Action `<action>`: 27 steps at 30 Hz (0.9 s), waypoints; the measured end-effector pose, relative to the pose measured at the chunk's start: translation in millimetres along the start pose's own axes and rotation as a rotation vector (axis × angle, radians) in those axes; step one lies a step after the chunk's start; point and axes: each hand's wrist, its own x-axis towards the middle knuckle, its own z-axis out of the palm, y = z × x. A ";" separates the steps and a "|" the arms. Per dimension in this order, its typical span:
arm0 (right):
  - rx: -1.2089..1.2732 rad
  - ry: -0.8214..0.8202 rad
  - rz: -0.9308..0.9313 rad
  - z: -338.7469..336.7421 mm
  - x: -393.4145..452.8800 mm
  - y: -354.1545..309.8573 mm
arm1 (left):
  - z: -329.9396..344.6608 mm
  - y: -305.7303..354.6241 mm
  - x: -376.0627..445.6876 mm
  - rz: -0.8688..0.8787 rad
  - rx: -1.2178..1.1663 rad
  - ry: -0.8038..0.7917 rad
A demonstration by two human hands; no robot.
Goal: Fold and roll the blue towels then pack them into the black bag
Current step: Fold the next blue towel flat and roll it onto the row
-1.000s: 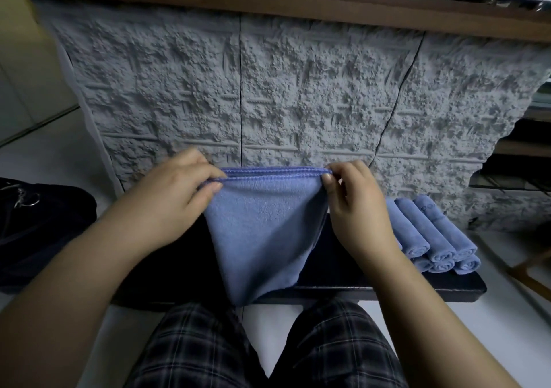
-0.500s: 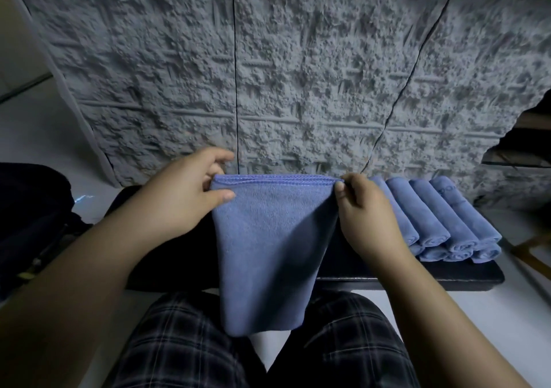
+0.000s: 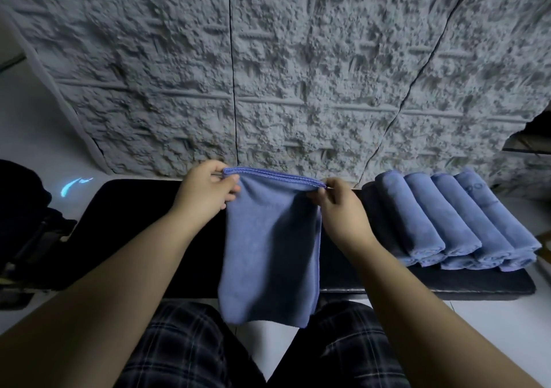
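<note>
- The left hand (image 3: 205,190) pinches the top left corner of a folded blue towel (image 3: 269,247), with the thumb in front of the cloth and the fingers curled behind the stitched hem.
- The right hand (image 3: 335,205) pinches the top right corner of the same towel between thumb and fingertips.
- Between the two hands the hem runs almost level, only a little lower on the right side.
- The towel hangs down from this hem, so its long axis is vertical. Its lower edge points down toward the person's knees in plaid trousers (image 3: 190,349).
- The towel hangs in front of the near edge of a black bench (image 3: 143,223), about at the middle of the bench's length, and its lower part goes below that edge.
- At the right end of the bench lies a pile of rolled towels (image 3: 465,226), in two layers. The rolls lie side by side, touching, with their long axes from the far edge toward the near edge.
- A black bag (image 3: 21,217) is at the left, beside the left end of the bench.
- Behind the bench stands a rough grey wall (image 3: 268,74).
</note>
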 end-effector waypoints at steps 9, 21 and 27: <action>0.017 -0.230 -0.044 27.3 5.5 14.1 | 14.1 -58.0 11.9 0.038 0.002 -0.254; -0.300 -0.319 -0.369 53.5 -57.1 69.6 | 34.4 -108.2 -63.5 0.389 0.733 -0.416; -0.367 -0.198 -0.532 54.9 -94.8 88.4 | 31.4 -135.9 -107.4 0.573 1.082 -0.498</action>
